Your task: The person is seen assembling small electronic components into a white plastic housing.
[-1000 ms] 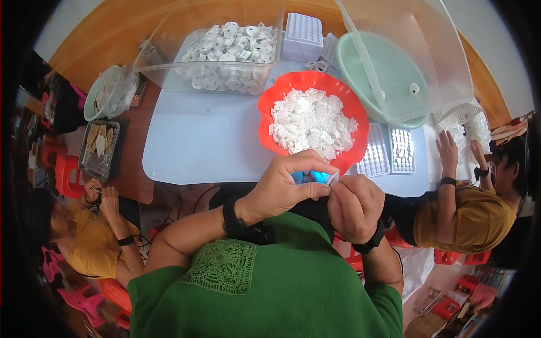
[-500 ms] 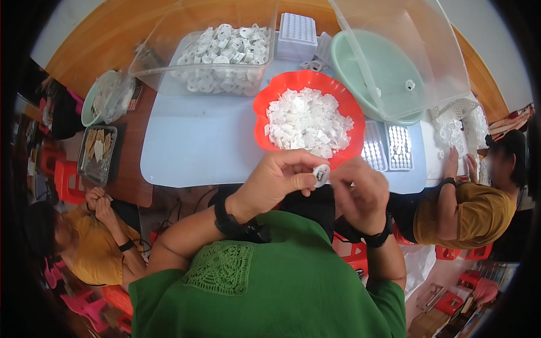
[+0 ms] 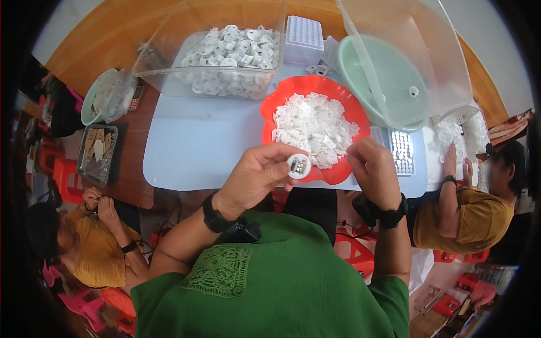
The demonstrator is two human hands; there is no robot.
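My left hand pinches a small round white plastic part between thumb and fingers, its face with metal pieces inside turned up. It is at the near edge of a red scalloped bowl heaped with small flat white plastic pieces. Over the bowl's near right rim, my right hand has its thumb and fingertips drawn together; whatever lies between them is too small to make out.
Behind stands a clear bin full of round white parts. A green basin and a tilted clear bin are at the back right, near a tray of round silver pieces. Co-workers sit at left and right.
My left hand has shifted left, and the round part's face now shows more fully. My right hand has moved away from it, to the right and up to the bowl's rim.
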